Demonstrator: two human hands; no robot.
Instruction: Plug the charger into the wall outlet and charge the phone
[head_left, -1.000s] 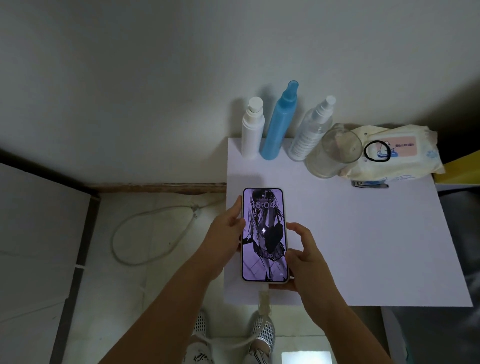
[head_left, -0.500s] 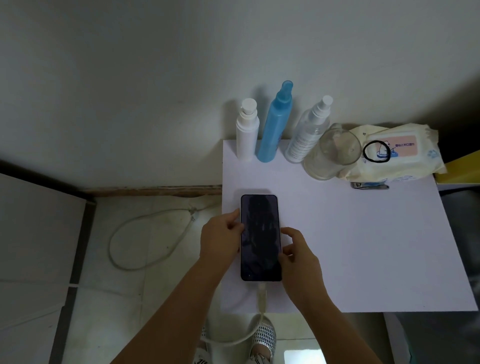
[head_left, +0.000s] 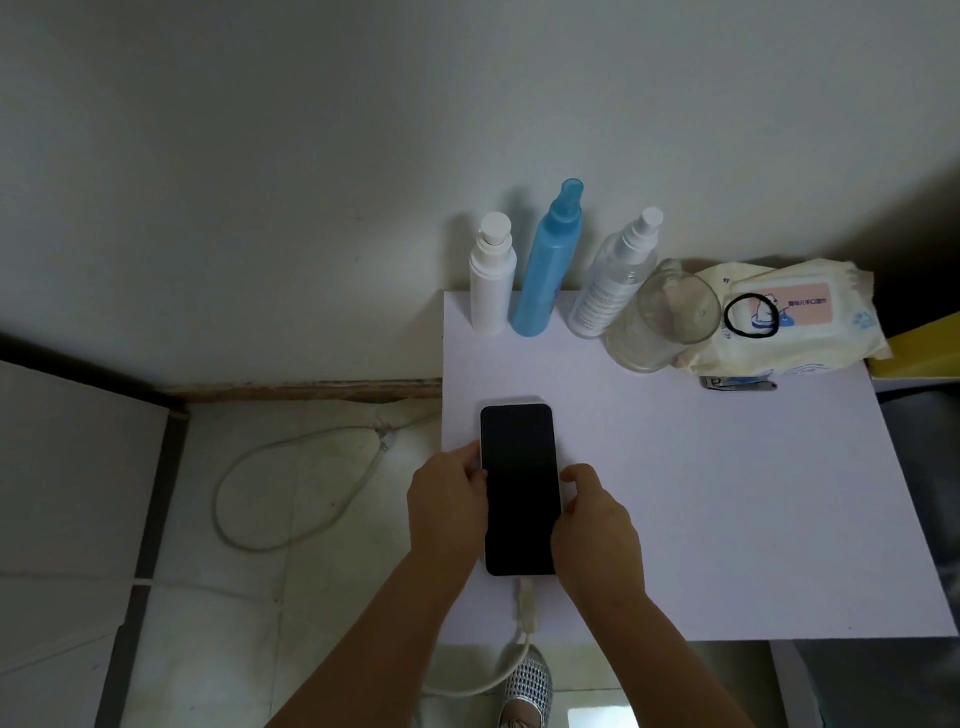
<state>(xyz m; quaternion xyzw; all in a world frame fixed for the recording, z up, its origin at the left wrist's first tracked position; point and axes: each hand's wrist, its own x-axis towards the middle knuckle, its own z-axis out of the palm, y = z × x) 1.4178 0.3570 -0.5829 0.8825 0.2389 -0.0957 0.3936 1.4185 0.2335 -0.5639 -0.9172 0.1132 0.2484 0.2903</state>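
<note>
The phone (head_left: 519, 488) lies flat on the white table (head_left: 727, 519) near its left edge, screen up and dark. My left hand (head_left: 447, 504) grips its left side and my right hand (head_left: 592, 525) grips its right side. A white charger cable (head_left: 525, 613) is plugged into the phone's near end and hangs off the table's front edge down to the floor. More of the white cable (head_left: 291, 483) loops on the floor to the left. No wall outlet is in view.
At the table's back stand a white bottle (head_left: 491, 275), a blue spray bottle (head_left: 548, 265), a clear spray bottle (head_left: 613, 280) and a glass (head_left: 665, 317). A wipes pack (head_left: 789, 322) with a black hair tie (head_left: 751, 315) lies at the back right. My shoe (head_left: 527, 686) is on the floor below.
The phone's screen went from lit wallpaper to dark. Both hands set the phone down flat and a little farther onto the table, still holding its sides.
</note>
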